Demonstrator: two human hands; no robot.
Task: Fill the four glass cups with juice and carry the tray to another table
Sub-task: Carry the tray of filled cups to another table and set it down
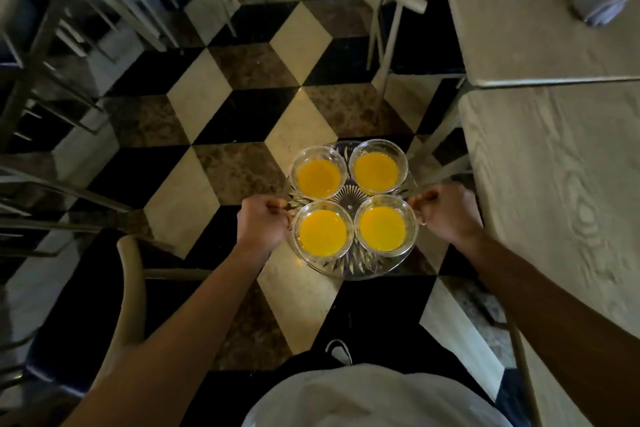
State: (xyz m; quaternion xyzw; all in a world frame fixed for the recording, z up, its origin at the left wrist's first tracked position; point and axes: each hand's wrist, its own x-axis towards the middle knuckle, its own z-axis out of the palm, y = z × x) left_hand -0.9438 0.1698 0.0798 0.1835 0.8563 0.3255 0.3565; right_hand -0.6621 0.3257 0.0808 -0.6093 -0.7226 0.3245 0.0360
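A round cut-glass tray hangs in the air above the floor, held level between both hands. My left hand grips its left edge and my right hand grips its right edge. Several glass cups stand on it, all holding orange juice: far left cup, far right cup, near left cup, near right cup.
Light wooden tables run along the right side, one with a crumpled cloth. Metal-framed chairs crowd the left, and a chair back stands beside my left arm. A checkered tile floor lies ahead.
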